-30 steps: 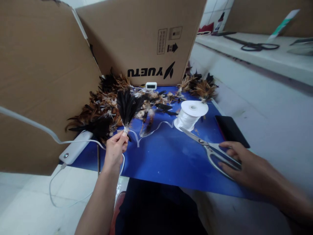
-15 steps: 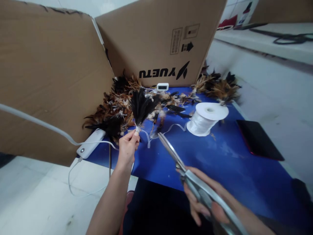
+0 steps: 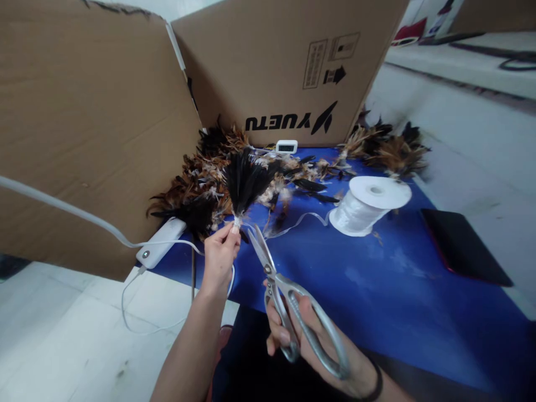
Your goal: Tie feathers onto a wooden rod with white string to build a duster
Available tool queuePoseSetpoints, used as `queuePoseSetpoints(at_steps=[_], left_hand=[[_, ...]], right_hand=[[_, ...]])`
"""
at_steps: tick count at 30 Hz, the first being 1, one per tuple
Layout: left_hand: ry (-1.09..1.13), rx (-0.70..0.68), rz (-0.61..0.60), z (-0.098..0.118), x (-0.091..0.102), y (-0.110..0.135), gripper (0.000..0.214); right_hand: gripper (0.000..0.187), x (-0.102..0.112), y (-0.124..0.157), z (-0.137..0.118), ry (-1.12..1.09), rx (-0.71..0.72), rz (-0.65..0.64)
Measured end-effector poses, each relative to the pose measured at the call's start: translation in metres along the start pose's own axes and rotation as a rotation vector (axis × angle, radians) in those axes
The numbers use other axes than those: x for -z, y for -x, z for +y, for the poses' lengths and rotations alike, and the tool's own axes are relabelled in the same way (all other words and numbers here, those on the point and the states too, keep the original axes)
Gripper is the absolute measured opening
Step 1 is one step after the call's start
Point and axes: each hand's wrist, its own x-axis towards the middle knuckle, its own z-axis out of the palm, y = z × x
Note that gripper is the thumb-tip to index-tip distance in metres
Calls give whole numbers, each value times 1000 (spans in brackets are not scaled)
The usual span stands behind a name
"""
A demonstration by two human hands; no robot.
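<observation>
My left hand (image 3: 221,251) pinches the white-bound base of a bunch of black feathers (image 3: 243,181), which fans upward. In my right hand (image 3: 310,335) are metal scissors (image 3: 272,273), their handles around my fingers and blades slightly parted. The blade tips are beside the bunch's base, at a thin white ribbon (image 3: 299,223); whether they touch it I cannot tell. This ribbon runs right to a white spool (image 3: 355,209) standing on the blue tabletop (image 3: 335,290).
Brown and black feathers (image 3: 192,184) lie heaped behind, with more feather bunches (image 3: 393,148) at right. Cardboard panels (image 3: 272,67) stand at the back and left. A white power bank (image 3: 161,243) with cables, a small display (image 3: 287,147) and a dark phone (image 3: 464,245) are around.
My right hand has moved left and brought the scissors to the feather bunch's base; their blades have parted. My left hand keeps its pinch. The camera view has shifted slightly.
</observation>
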Motion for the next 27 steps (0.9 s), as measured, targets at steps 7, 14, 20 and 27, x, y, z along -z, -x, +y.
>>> queuePoseSetpoints(at_steps=[7,14,20,27], left_hand=[[3,3,0,2,1,1,30],[-4,17,12,1,1,2,30],[-23,20,27,0,0,2,29],[-28,37,32,-2,0,2,27]], right_hand=[[41,-7,-14,4,-55,-17,67],[44,-12,-29,6,-92,-40,115],[44,-18,-38,4,-101,-59,141],[42,-18,-44,4,-71,-78,187]])
